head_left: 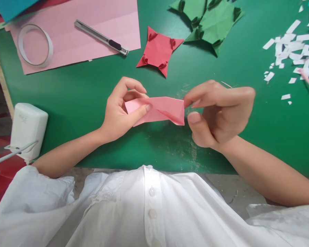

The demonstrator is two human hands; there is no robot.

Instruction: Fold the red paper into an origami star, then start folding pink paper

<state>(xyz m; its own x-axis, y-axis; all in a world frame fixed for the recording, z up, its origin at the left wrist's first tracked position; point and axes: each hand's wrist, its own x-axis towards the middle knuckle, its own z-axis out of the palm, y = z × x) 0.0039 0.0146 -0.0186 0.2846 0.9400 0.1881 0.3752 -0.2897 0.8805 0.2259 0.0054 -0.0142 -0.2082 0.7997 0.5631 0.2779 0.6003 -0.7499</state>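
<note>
A folded strip of pink paper [161, 108] is held above the green table, with creases and a raised flap near its right end. My left hand [126, 108] pinches the strip's left part, thumb on top and fingers behind it. At the other end, my right hand [218, 113] is beside the paper, its forefinger tip at the right edge. The right thumb stands apart from the fingers, and the other right fingers are curled. Beyond the hands lies a folded red paper piece [159, 49] with pointed, curled corners.
Green folded pieces [217, 24] lie at the back. A utility knife [100, 37] and a tape roll [50, 46] rest on a pink sheet [64, 24]. White paper scraps [296, 46] are scattered right. A white device with a cable [28, 128] stands at the left edge.
</note>
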